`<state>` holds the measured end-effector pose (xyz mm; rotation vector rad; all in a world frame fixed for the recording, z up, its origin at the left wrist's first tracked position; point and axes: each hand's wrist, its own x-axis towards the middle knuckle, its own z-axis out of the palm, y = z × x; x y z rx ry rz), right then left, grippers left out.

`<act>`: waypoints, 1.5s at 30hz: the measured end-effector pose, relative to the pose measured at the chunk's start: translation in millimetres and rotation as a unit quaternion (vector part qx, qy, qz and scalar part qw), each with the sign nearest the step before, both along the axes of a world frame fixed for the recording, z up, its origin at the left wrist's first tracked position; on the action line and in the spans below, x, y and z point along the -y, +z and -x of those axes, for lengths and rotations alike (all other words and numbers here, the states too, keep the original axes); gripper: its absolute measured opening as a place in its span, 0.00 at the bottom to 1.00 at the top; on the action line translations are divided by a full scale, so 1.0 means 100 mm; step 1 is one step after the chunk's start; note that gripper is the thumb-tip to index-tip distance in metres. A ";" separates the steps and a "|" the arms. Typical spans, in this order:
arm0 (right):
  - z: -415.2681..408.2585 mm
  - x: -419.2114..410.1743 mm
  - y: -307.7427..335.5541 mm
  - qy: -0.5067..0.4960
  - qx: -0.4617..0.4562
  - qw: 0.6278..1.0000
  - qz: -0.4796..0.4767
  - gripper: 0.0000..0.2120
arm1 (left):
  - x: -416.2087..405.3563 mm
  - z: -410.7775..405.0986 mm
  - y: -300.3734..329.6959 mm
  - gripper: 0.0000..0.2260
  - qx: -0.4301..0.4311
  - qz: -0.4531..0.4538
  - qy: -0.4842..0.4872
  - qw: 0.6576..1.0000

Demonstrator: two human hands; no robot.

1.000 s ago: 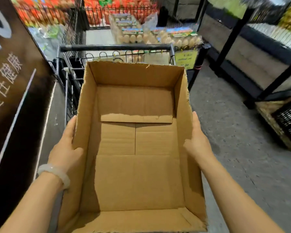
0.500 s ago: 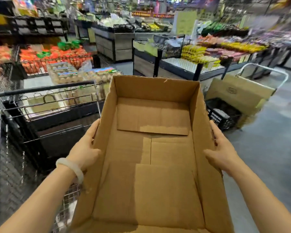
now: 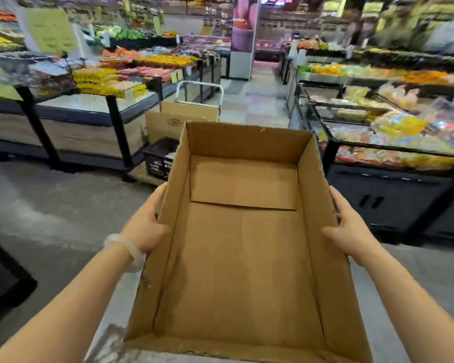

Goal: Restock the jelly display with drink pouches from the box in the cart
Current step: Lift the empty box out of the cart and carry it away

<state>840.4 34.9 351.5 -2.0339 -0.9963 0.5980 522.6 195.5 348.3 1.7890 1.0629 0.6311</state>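
Note:
I hold an open-topped brown cardboard box (image 3: pixel 241 244) in front of me, above the floor. Nothing lies inside it; only its folded bottom flaps show. My left hand (image 3: pixel 144 226) grips the box's left wall from outside, with a pale bangle on the wrist. My right hand (image 3: pixel 349 231) grips the right wall. A black display bin (image 3: pixel 388 153) full of colourful packets stands just to the right of the box. No cart is in view.
A flatbed trolley (image 3: pixel 199 87) with a white handle carries cardboard boxes (image 3: pixel 168 124) straight ahead, with a black crate (image 3: pixel 157 158) beside it. Produce stands (image 3: pixel 89 119) line the left. An aisle of grey floor (image 3: pixel 260 100) runs ahead between the displays.
I have turned to the right with the box in both hands. The cart has gone out of view on the left, and the packet display has come into view on the right.

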 end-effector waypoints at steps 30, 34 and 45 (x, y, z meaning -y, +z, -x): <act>-3.79 2.72 -0.12 -0.530 0.024 0.847 -0.004 0.44 | 0.69 -7.11 0.16 0.41 -0.074 -0.048 -0.535 0.840; -4.44 3.32 -0.07 -0.574 0.024 0.818 -0.004 0.44 | 1.35 -8.07 0.16 0.41 -0.071 -0.053 -0.569 0.817; -6.22 4.87 -0.09 -0.630 0.012 0.776 -0.040 0.45 | 2.98 -10.29 0.26 0.40 -0.052 -0.085 -0.631 0.770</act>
